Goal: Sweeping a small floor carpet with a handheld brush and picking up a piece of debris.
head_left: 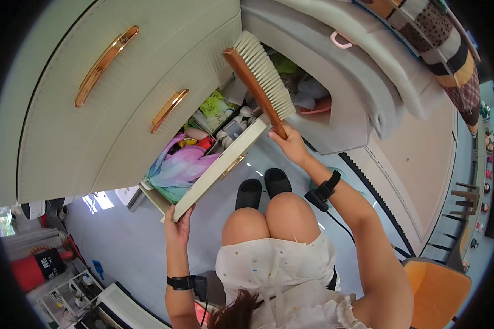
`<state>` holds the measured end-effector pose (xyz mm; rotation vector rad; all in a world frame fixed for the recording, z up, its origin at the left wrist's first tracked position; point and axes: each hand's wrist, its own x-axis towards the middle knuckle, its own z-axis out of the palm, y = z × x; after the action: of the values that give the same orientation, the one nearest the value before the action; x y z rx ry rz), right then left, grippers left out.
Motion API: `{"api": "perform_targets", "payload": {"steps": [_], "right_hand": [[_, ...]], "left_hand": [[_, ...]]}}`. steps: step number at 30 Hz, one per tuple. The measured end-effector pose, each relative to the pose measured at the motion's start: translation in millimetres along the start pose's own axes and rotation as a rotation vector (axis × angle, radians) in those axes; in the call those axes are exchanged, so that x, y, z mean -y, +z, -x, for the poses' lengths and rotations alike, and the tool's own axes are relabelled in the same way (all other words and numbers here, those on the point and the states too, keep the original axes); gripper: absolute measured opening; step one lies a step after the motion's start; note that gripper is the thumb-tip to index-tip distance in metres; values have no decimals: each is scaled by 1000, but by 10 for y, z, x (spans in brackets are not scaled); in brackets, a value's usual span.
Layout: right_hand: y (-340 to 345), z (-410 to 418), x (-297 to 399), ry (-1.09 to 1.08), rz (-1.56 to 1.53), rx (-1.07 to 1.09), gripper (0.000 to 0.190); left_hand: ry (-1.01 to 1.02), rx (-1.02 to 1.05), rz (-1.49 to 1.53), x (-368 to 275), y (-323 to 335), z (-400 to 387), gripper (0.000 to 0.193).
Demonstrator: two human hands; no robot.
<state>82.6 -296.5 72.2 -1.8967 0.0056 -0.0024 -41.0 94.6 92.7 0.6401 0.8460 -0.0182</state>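
My right hand point(291, 144) grips the narrow handle end of a wooden brush point(253, 82) with pale bristles. The brush is held up above the right end of an open drawer, bristles facing right. My left hand point(179, 226) holds the near left corner of the cream drawer front point(214, 170), fingers around its edge. Inside the drawer lie a pastel purple and green cloth point(181, 164), a neon-yellow item point(212, 106) and several white objects point(232, 129) in a divided section. The brush hides part of the drawer's far right end.
The cream cabinet point(119, 135) has copper-coloured handles point(107, 66). Beside it stands grey padded furniture point(346, 127) with an opening holding things. Black slippers point(249, 193) are on my feet. A beige mat point(420, 164) and an orange chair point(438, 288) lie right; a white rack point(72, 294) stands lower left.
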Motion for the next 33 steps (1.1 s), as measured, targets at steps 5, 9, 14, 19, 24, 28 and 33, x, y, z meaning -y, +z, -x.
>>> {"api": "perform_targets", "payload": {"steps": [5, 9, 14, 19, 24, 28, 33], "right_hand": [[12, 29, 22, -53, 35, 44, 28], [36, -184, 73, -81, 83, 44, 31], [156, -696, 250, -130, -48, 110, 32], [259, -737, 343, -320, -53, 8, 28], [38, -25, -20, -26, 301, 67, 26], [-208, 852, -515, -69, 395, 75, 28], [-364, 1167, -856, 378, 366, 31, 31]], "left_hand": [[-10, -14, 13, -42, -6, 10, 40], [-3, 73, 11, -41, 62, -45, 42], [78, 219, 150, -324, 308, -329, 45], [237, 304, 163, -490, 500, -474, 53], [116, 262, 310, -673, 607, -439, 65], [-1, 258, 432, -797, 686, -359, 67], [103, 233, 243, -780, 826, -352, 64]]}}
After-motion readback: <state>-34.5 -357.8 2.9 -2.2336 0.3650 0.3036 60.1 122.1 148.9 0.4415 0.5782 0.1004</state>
